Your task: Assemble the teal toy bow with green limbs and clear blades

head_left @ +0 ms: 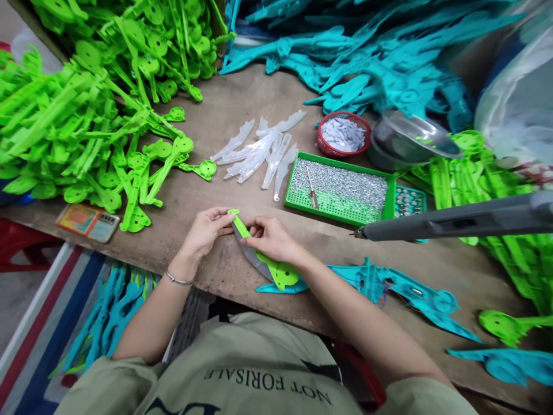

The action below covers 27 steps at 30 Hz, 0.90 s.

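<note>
A lime-green plastic part [283, 273] with a translucent blade-shaped strip [253, 257] along its edge is held over the front of the table. My left hand [208, 231] pinches its narrow far end. My right hand [273, 237] grips it along the middle, the fingers curled round it. Under its wide end lies a long teal plastic part [358, 278], with thin wires showing in its open shell. Ahead of my hands is a loose pile of translucent blade-shaped strips [254, 151]. What my fingertips press on is partly hidden.
A green tray [341, 214] holds many small metal pieces and a screwdriver [313, 196]. Beyond it stand a red basket [319, 140] and a metal bowl [417, 135]. A grey power screwdriver [453, 223] juts in from the right. Heaps of green parts [64, 127] and teal parts [345, 57] surround the workspace.
</note>
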{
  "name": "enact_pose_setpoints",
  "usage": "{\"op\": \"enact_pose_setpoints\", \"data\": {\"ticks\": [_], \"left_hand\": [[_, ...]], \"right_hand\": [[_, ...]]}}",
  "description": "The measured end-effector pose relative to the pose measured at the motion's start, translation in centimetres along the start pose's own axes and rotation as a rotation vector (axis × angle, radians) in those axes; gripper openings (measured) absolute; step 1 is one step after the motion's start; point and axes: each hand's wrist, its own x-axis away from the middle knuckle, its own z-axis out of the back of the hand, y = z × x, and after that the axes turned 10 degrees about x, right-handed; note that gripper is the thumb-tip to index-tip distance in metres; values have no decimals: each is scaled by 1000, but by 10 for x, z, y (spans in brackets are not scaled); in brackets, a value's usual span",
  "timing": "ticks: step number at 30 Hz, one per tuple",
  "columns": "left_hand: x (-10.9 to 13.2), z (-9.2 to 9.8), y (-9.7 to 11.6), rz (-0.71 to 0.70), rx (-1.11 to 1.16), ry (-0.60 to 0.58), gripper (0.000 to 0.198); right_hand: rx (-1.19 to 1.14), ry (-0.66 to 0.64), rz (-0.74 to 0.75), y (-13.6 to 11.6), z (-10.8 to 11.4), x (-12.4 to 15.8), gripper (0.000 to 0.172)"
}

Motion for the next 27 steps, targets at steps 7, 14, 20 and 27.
{"op": "enact_pose_setpoints", "data": {"ticks": [7, 14, 20, 27], "left_hand": [[3, -2, -6, -99, 15, 54, 53], [48, -26, -45, -160, 138, 77, 57], [79, -47, -81, 16, 118, 76, 58], [77, -50, -79, 66, 132, 85, 60]], "right_hand": [[-246, -216, -91, -3, 4, -7, 13], [-304, -236, -80, -11, 9, -4, 9], [-305, -204, -82, -11, 6, -2, 8], [-31, -280, 57, 8, 46, 31, 26]]}}
